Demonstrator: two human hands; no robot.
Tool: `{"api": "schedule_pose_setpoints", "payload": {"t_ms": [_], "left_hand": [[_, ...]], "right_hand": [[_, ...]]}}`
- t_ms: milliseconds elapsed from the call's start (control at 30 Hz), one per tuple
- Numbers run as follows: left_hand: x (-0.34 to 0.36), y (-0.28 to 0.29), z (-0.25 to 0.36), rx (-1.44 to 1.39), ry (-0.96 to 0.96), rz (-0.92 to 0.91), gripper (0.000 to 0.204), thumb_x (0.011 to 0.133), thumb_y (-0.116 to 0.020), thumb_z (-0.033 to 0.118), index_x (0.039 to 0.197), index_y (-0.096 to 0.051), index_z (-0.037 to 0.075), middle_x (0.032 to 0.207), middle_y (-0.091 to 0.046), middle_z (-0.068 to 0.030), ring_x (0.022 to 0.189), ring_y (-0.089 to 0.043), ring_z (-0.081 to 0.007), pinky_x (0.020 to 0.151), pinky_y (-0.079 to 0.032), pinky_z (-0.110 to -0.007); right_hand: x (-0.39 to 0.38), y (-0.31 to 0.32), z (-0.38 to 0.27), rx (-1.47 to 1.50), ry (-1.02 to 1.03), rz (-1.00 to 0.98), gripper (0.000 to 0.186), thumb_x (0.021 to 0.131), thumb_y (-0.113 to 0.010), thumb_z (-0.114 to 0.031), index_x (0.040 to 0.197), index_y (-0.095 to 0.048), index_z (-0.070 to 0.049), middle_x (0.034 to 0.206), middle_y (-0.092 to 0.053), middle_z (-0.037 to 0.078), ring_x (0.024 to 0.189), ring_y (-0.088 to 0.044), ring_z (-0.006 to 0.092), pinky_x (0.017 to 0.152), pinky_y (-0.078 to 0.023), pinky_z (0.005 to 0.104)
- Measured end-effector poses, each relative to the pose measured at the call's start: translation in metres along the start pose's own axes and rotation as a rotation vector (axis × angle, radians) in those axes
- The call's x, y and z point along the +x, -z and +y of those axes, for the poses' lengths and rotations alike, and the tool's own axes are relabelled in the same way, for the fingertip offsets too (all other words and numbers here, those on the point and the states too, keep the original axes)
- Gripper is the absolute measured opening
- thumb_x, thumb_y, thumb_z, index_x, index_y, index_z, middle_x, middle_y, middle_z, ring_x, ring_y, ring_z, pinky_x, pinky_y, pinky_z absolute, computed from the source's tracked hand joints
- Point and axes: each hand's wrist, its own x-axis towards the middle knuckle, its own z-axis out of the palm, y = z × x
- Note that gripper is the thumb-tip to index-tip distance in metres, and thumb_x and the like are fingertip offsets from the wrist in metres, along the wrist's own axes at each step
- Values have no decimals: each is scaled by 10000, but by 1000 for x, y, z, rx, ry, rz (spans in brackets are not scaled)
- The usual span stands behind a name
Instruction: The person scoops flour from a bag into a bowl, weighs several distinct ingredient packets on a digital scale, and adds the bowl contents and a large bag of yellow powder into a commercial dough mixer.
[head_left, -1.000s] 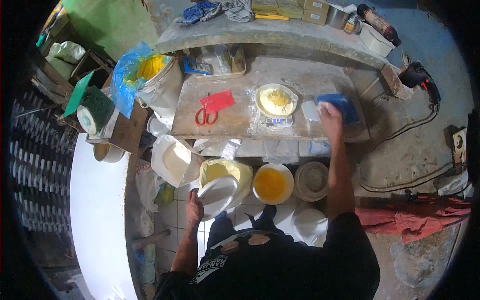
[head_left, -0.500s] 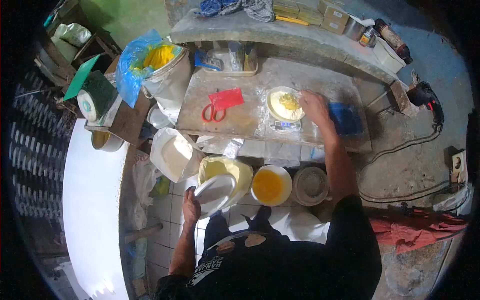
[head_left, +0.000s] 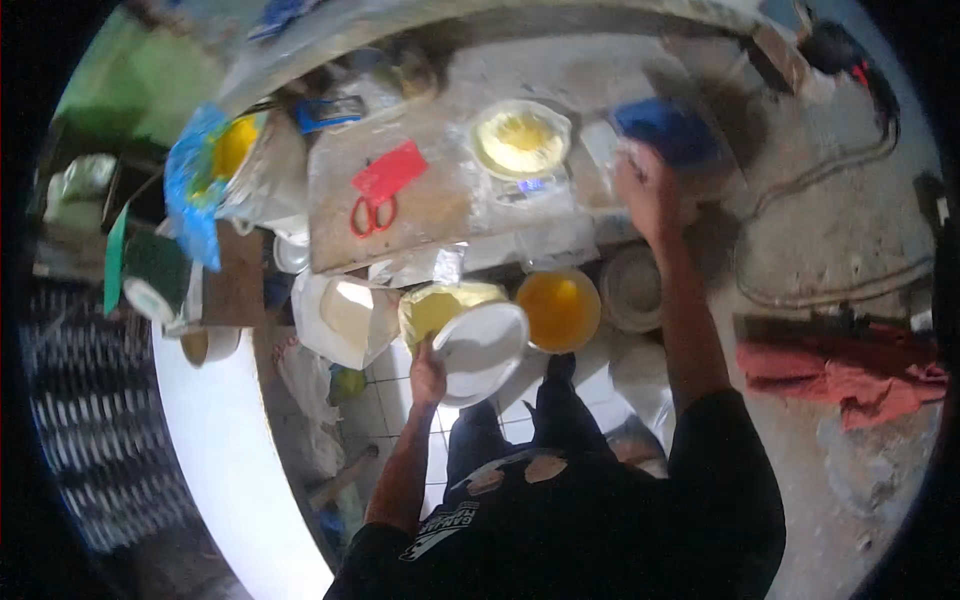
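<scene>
My left hand (head_left: 428, 378) grips the rim of a white round bowl (head_left: 482, 355), tilted over the near side of a tub of pale yellow stuff (head_left: 424, 310). On the low table, a cream bowl (head_left: 481, 160) of pale powder with a yellow heap (head_left: 522, 134) sits on a small digital scale (head_left: 528, 190). My right hand (head_left: 648, 195) is over the table to the right of the scale, close to a dark blue item (head_left: 668, 132). Motion smears its fingers, and whether they hold anything is unclear.
Red scissors (head_left: 373, 215) and a red packet (head_left: 390, 172) lie left of the scale. Below the table edge stand a tub of orange stuff (head_left: 566, 312) and a white container (head_left: 340, 325). A blue-lined bucket (head_left: 262, 160) is at the left, a red cloth (head_left: 840, 370) at the right.
My right hand has left the bowl on the scale and moved to the right. The white bowl in my left hand has shifted right relative to the tubs. The view has turned and moved.
</scene>
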Motion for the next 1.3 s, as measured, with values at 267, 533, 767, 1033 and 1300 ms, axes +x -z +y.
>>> {"api": "schedule_pose_setpoints", "payload": {"t_ms": [267, 533, 767, 1033, 1300], "left_hand": [[100, -242, -24, -217, -99, -275, 526, 821, -477, 29, 1346, -442, 34, 1239, -551, -243, 1154, -524, -414, 995, -423, -450], [168, -381, -117, -92, 34, -237, 619, 809, -531, 51, 1407, -373, 32, 1247, -524, -206, 1079, -557, -282, 864, -478, -391], [167, -402, -123, -56, -199, -175, 681, 788, -489, 50, 1452, -338, 49, 1434, -396, -165, 1308, -382, -283, 1092, -306, -362], [140, -411, -171, -54, 9, -64, 665, 729, -522, 34, 1383, -406, -4, 1391, -431, -251, 1293, -413, -384, 1085, -353, -388], [132, -401, -151, -225, 242, -157, 682, 821, -470, 9, 1475, -293, 88, 1411, -439, -162, 1242, -479, -294, 1040, -405, -364]], "right_hand": [[-332, 44, 211, -316, -728, -125, 241, 945, -569, -200, 1115, -598, -30, 1044, -645, 179, 992, -637, 278, 844, -489, 395], [-493, 36, 257, -132, -1055, -283, 171, 963, -508, -142, 1041, -630, -51, 1065, -649, 139, 890, -669, 257, 733, -540, 359], [-482, 31, 266, 22, -1047, -171, 171, 959, -515, -121, 1056, -629, -37, 1032, -656, 123, 785, -665, 224, 701, -539, 331], [-427, 34, 272, 182, -1142, -94, 201, 941, -578, -159, 1069, -613, -9, 955, -682, 89, 741, -656, 152, 677, -530, 300], [-406, 35, 277, 165, -1065, -153, 221, 923, -601, -174, 1075, -604, -13, 911, -678, 93, 729, -671, 164, 661, -529, 303]]}}
